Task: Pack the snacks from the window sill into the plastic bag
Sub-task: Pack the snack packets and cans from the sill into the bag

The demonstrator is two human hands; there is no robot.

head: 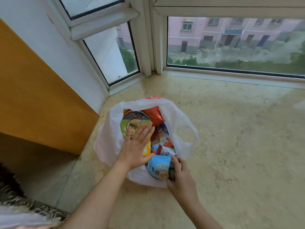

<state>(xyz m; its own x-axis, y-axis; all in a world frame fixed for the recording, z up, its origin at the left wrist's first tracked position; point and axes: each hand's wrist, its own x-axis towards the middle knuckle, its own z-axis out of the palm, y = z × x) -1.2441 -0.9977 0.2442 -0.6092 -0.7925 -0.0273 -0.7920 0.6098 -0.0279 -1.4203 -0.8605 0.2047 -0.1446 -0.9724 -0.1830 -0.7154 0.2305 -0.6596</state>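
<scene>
A white plastic bag (179,119) stands open on the marble window sill (231,138), full of snacks. Inside lie a green-lidded noodle bowl (133,120), a red snack packet (154,116) and several small packets (162,141). My left hand (137,144) lies flat with straight fingers on the green bowl's lid. My right hand (179,174) grips a light blue noodle cup (159,166), tilted on its side at the bag's near edge.
An orange wooden cabinet (38,103) stands to the left of the sill. White window frames (148,47) close the sill at the back and left. A patterned fabric (24,204) lies at the lower left. The sill stretches bare to the right of the bag.
</scene>
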